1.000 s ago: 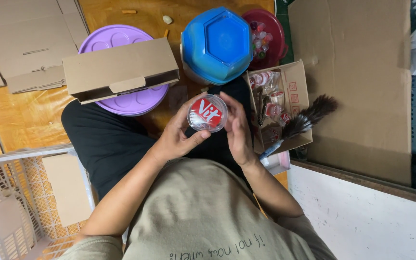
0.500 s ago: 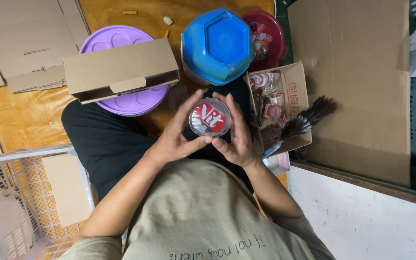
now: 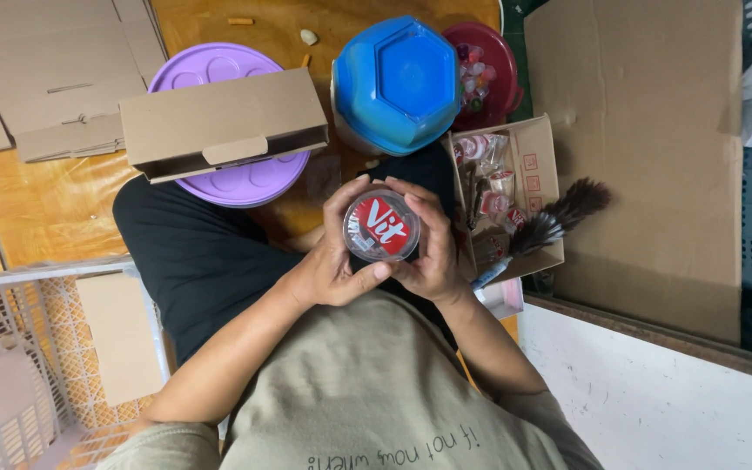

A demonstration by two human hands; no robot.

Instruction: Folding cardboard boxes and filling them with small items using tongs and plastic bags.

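We note a small round clear tub (image 3: 382,227) with a red and white label on its lid, held at the centre of the view, over the lap of a seated person in black trousers and an olive shirt. The left hand (image 3: 331,257) wraps the tub from nine o'clock, fingers curled over its top edge and thumb pressed under its lower rim. The right hand (image 3: 435,252) closes on it from three o'clock, fingers bent along its side; both hands are clamped on the tub. At twelve o'clock from the tub stands a blue hexagonal lidded container (image 3: 398,83), and just beyond that, toward one o'clock, a dark red bowl (image 3: 483,70) holding small wrapped items. At ten o'clock a closed brown cardboard box (image 3: 224,122) rests on a purple round lid (image 3: 237,174). At three o'clock, just beside the right hand, an open cardboard box (image 3: 515,196) holds small packaged cups, with a dark feather duster (image 3: 563,213) lying across it. At eight o'clock, well apart from the hands, we record a white plastic basket (image 3: 10,348) with a flat cardboard piece in it. Flattened cardboard sheets (image 3: 36,78) lie at ten o'clock on the wooden floor (image 3: 54,209)
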